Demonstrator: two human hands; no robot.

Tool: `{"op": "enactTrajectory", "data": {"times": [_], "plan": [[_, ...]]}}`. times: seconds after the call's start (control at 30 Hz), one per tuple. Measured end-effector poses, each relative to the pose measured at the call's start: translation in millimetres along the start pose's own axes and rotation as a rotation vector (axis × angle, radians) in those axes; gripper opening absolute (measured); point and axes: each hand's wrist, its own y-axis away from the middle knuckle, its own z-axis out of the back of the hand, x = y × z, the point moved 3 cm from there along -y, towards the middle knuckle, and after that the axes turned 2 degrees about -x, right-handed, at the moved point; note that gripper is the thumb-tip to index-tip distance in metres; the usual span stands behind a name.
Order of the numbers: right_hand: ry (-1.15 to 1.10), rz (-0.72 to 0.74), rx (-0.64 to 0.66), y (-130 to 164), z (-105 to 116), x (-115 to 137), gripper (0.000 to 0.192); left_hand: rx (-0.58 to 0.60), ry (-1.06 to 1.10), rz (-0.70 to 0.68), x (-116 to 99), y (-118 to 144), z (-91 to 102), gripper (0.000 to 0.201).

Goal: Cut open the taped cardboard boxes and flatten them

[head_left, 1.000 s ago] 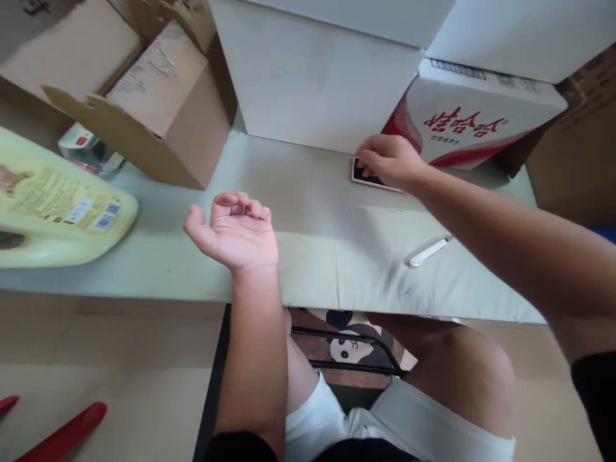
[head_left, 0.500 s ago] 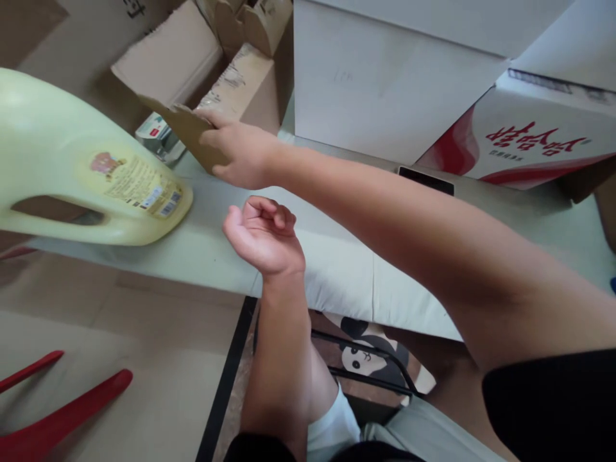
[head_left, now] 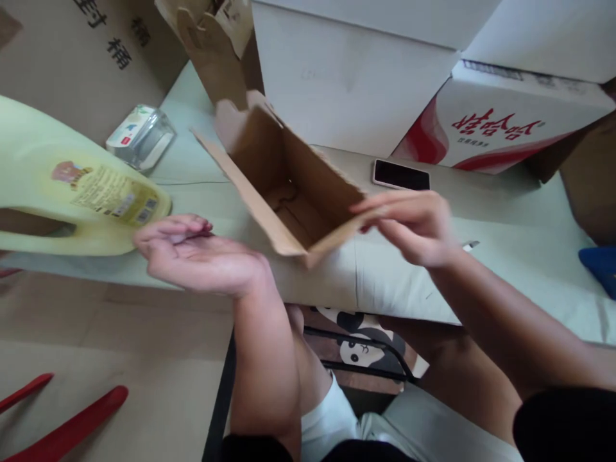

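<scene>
An opened brown cardboard box (head_left: 332, 173) is tilted over the pale-covered surface, its inside facing me. My right hand (head_left: 418, 224) pinches the near right edge of this box between thumb and fingers. My left hand (head_left: 202, 256) is turned palm up, with loosely curved fingers and nothing in it. Its fingertips are close to the base of a big pale-yellow jug (head_left: 110, 186) with a printed label; whether they touch it I cannot tell.
Behind the jug lies a clear plastic container (head_left: 142, 138) with a paper label. A phone (head_left: 401, 175) rests near the red-and-white carton (head_left: 500, 122). A large white box (head_left: 346, 77) stands at the back, and a blue object (head_left: 599, 266) is at the far right.
My right hand has brought the cardboard box from the back left toward me and to the right. My left hand has shifted left toward the jug, and the clear container is now uncovered.
</scene>
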Motion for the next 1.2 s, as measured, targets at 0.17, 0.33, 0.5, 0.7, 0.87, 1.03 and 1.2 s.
{"op": "enactTrajectory", "data": {"times": [0.17,0.33,0.5,0.7,0.87,1.03,1.2], "plan": [[0.003,-0.194,-0.438,94.6,62.7,5.2,0.022,0.556,-0.003,0.444,27.8,38.8,-11.5,0.042],[0.019,-0.221,-0.604,131.4,63.6,-20.3,0.020,0.895,-0.040,0.541,30.4,86.3,-23.3,0.062],[0.049,-0.239,-0.560,144.4,59.5,-42.3,0.031,0.956,-0.076,0.491,31.7,107.1,-27.6,0.068],[0.333,-0.223,-0.537,159.2,69.6,-40.2,0.022,1.030,-0.166,0.289,42.8,119.4,-26.3,0.060],[0.104,-0.269,-0.526,171.5,69.3,-51.1,0.079,1.065,-0.223,0.212,49.4,121.9,-20.6,0.039],[0.036,-0.249,-0.370,174.9,65.7,-56.1,0.069,1.100,-0.215,0.184,47.6,123.2,-19.7,0.036],[0.089,-0.250,-0.371,172.5,65.6,-52.7,0.052,1.103,-0.262,0.172,50.8,122.1,-19.5,0.035]]}}
